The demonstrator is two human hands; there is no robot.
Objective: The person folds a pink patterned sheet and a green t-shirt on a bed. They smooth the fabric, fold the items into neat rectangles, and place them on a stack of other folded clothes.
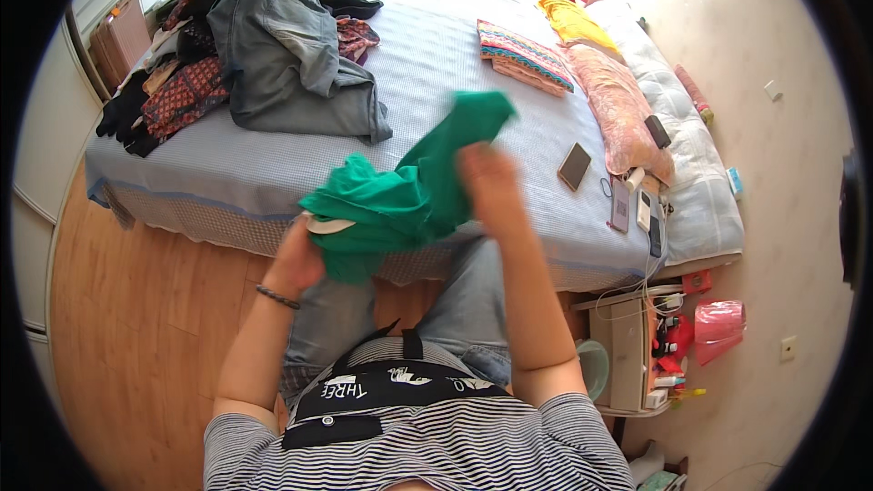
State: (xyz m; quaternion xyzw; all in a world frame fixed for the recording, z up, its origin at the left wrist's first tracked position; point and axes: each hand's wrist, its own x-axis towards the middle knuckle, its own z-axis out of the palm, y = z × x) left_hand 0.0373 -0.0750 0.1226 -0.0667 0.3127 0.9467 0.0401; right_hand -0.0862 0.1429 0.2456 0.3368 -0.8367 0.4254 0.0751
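Between my two hands hangs a bunched green garment (386, 195), held above the near edge of the bed; its exact kind is hard to make out. My left hand (298, 255) is closed on its lower left part, beside a white patch of the cloth. Smeared a little by motion, my right hand (491, 184) grips the garment's right side, and a blurred end of the cloth sticks up above it. Farther left on the bed lies a heap of clothes, with blue-grey jeans (282, 55) on top and a red patterned garment (186, 95) beside them.
The bed (436, 64) has a pale blue checked cover. A folded patterned cloth (523, 55), a phone (574, 166) and a pink pillow (605, 100) lie to the right. Below them stands a small cabinet (618, 345) with cables hanging over it. Wood floor (145, 309) spreads at left.
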